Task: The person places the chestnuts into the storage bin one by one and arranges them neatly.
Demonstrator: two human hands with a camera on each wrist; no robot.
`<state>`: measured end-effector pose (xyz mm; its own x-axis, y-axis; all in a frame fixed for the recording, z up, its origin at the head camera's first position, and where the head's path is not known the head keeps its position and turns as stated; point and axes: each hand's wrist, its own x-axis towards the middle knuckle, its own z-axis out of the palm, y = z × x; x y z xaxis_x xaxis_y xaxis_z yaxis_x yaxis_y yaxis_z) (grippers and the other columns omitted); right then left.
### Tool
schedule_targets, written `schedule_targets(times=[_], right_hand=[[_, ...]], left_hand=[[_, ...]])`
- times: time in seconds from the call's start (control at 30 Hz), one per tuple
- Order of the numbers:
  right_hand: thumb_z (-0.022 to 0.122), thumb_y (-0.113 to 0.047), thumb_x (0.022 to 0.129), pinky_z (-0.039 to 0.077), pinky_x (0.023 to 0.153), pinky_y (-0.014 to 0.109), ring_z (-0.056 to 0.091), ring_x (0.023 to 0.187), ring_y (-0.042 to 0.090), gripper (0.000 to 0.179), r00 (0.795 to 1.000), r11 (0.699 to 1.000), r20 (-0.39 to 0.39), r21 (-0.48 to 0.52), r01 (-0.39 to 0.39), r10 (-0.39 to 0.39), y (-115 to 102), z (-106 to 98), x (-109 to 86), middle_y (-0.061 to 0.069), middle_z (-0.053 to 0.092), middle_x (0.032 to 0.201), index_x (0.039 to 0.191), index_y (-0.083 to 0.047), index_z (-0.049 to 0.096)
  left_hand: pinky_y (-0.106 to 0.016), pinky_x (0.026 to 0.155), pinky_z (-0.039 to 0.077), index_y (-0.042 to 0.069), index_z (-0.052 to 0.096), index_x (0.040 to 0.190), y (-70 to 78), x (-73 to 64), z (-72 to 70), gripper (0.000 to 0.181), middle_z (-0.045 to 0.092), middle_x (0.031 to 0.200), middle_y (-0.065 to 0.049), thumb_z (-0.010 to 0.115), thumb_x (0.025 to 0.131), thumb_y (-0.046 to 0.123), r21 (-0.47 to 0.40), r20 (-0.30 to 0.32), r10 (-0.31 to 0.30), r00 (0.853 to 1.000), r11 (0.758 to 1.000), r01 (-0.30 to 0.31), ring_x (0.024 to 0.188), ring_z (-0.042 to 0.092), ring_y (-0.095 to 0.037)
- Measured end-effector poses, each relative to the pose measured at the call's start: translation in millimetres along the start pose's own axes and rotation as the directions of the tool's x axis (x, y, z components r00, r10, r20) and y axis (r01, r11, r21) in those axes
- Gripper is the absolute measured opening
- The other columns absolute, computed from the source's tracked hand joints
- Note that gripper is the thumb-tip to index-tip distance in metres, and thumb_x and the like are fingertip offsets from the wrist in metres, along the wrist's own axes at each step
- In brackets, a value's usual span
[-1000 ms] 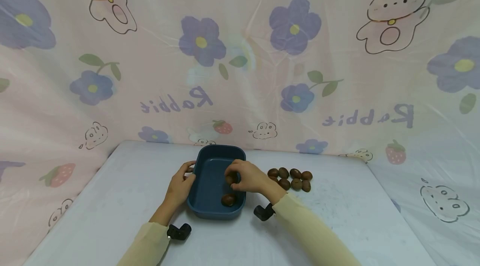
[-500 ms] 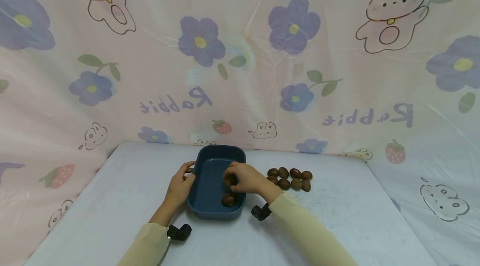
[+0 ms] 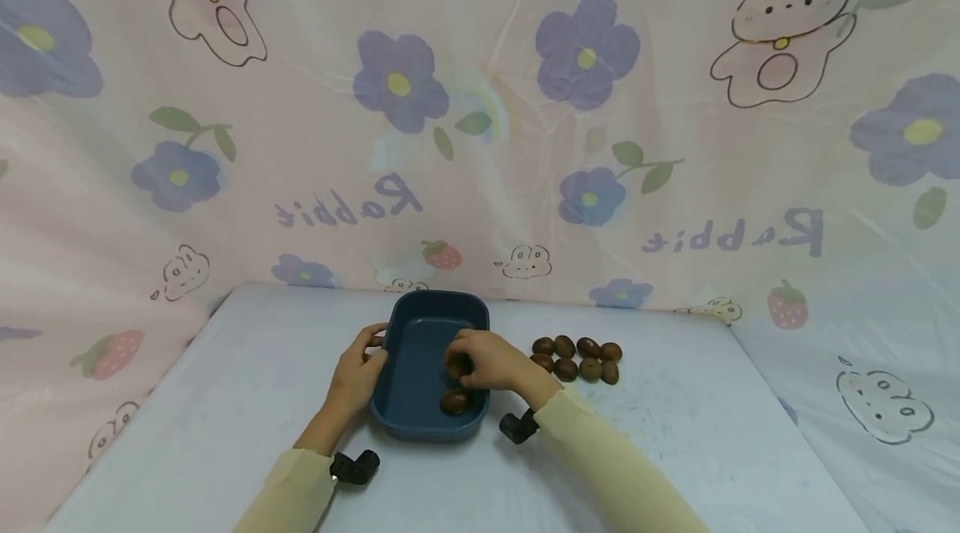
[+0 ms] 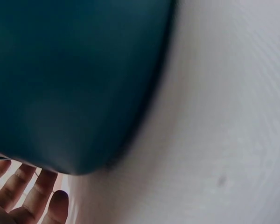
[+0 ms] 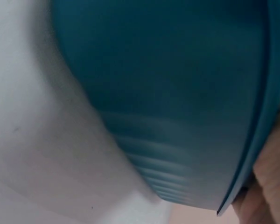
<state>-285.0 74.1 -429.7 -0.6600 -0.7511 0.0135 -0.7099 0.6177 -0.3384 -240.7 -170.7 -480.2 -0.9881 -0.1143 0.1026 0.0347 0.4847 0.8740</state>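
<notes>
A deep blue rectangular dish point(image 3: 420, 333) stands on the table. My left hand point(image 3: 356, 370) rests against its left outer wall; in the left wrist view the fingers point(image 4: 35, 196) lie fairly straight, tips at the wall. My right hand point(image 3: 491, 362) reaches over the right rim and pinches a brown chestnut point(image 3: 455, 366) low inside the dish; whether the nut touches the bottom I cannot tell. Another glossy chestnut point(image 3: 454, 402) lies just nearer in the dish. In the right wrist view, the dish wall point(image 5: 177, 93) hides the nuts, and part of my right hand point(image 5: 270, 182) shows beyond the rim.
Several more chestnuts point(image 3: 589, 348) lie in two rows on the white table point(image 3: 675, 433), right of the dish. A patterned curtain point(image 3: 480, 141) hangs behind the table's back edge. Each wrist wears a small black camera point(image 3: 355, 467).
My right hand has shifted slightly left and lower in the dish, still pinching the chestnut. The left hand, dish and other nuts stay put; the whole view drifts slightly.
</notes>
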Motion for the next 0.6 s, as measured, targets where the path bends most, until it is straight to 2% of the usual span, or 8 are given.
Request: schedule_targets(times=[0.6], right_hand=[[0.077, -0.011, 0.077, 0.046, 0.078, 0.022, 0.054, 0.087, 0.008, 0.028, 0.998, 0.999, 0.057, -0.041, -0.018, 0.021, -2.0, -0.8, 10.3, -0.006, 0.061, 0.100, 0.104, -0.019, 0.070]], left_hand=[[-0.032, 0.074, 0.045, 0.023, 0.049, 0.138, 2.2, -0.9, -0.3, 0.045, 0.060, 0.127, -0.010, 0.047, 0.093, 0.018, 0.013, -0.006, 0.000, 1.000, 1.000, 0.000, 0.092, 0.061, -0.022]])
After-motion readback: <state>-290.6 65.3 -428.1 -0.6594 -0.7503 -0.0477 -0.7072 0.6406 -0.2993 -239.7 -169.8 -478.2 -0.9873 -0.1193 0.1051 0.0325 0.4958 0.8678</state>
